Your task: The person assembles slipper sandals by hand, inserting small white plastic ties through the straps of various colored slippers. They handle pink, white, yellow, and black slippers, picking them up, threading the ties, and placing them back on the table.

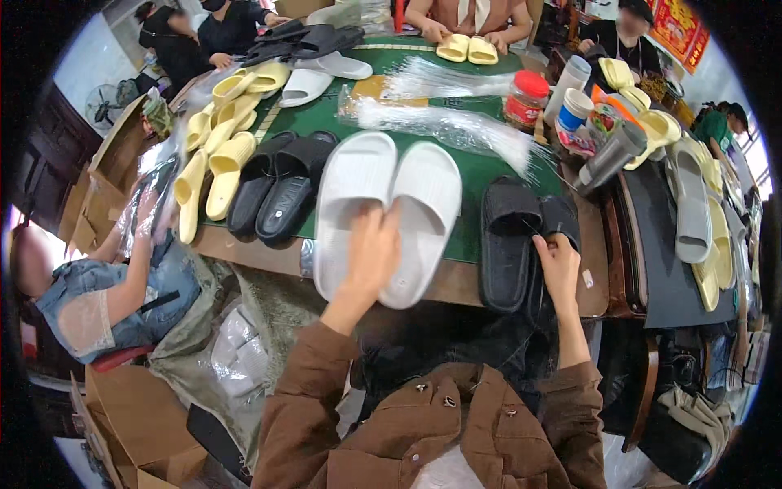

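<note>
Holding ribbed white slippers [428, 191]: left hand [372, 251] | at black slippers [505, 265]: right hand [560, 266]

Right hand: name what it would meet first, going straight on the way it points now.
Most likely the black slippers on the right: the right hand points up the picture, slightly left, toward them. Depth is unclear in this one view, so it may already touch.

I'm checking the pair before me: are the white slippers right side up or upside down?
Right side up: the white slippers show their straps and insoles to the camera, not their undersides.
</note>
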Available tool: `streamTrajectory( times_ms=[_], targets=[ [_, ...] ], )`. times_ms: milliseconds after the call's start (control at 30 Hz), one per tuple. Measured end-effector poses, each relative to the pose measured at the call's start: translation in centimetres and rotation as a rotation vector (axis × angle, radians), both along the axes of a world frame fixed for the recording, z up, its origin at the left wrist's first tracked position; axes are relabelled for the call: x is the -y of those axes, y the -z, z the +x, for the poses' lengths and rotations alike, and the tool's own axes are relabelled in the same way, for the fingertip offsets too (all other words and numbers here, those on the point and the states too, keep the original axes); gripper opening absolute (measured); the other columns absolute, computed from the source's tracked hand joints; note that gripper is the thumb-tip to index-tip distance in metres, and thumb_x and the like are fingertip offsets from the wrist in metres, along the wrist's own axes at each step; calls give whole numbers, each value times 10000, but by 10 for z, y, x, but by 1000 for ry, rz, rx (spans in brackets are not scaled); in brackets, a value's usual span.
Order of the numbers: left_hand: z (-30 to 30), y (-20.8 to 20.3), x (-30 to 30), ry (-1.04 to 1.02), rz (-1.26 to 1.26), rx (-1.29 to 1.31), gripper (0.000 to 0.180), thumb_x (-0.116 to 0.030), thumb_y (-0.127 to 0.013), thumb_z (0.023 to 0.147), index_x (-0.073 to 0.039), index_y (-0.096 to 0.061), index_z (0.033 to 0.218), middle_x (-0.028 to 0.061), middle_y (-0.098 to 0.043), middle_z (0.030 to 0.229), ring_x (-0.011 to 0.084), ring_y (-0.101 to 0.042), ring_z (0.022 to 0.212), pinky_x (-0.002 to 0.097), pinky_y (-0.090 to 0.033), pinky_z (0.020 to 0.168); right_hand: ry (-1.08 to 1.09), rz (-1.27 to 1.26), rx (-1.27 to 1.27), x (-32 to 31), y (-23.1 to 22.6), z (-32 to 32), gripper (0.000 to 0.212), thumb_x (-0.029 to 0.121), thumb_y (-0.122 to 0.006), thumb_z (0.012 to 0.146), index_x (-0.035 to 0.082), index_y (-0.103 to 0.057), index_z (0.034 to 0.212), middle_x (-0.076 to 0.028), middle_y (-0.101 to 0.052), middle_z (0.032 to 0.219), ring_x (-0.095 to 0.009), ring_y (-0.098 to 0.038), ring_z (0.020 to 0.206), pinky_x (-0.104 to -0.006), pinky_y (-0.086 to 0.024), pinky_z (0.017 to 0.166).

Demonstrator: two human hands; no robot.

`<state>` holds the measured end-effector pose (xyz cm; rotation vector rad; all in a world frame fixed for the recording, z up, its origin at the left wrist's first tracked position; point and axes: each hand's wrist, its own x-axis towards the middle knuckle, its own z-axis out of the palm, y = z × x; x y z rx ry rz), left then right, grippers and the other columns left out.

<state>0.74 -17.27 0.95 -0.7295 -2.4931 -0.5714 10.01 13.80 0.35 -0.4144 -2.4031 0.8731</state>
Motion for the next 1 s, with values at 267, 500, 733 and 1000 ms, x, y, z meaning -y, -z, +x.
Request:
streamTrajectory(
  times_ms=[267,500,733,1000],
  targets=[
    [-115,-34,131,-571,-149,-353,454,-18,-557,756,-128,-630,1190,118,-620,1068,298,-526,1060,464,-411,871,-118,-210,54,43,-7,-22,264,202,-619,902,-53,-608,834,-132,-587,603,-146,-531,458,-301,-406,460],
    [-201,9,238,-693,84,40,279,-135,-560,830,-119,-687,1078,167,-608,1135,377,-566,993,446,-453,863,-229,-339,113,34,-14,-16,222,146,-518,943,-34,-642,906,-92,-659,730,-123,-564,500,-268,-447,501],
    [-208,12,272,-778,-44,-86,398,-104,-540,803,-161,-645,1183,182,-581,1080,377,-575,970,446,-454,848,-293,-615,0,5,-55,49,267,190,-475,971,4,-665,1002,-52,-692,840,-29,-454,521,-187,-358,479],
    [-173,-6,283,-637,-42,-283,419,-154,-615,804,-104,-599,1220,235,-580,1061,391,-555,962,455,-425,864,-181,-570,643,-117,-47,190,264,212,-524,932,16,-681,852,-18,-673,726,-38,-427,461,-199,-335,421]
  ],
)
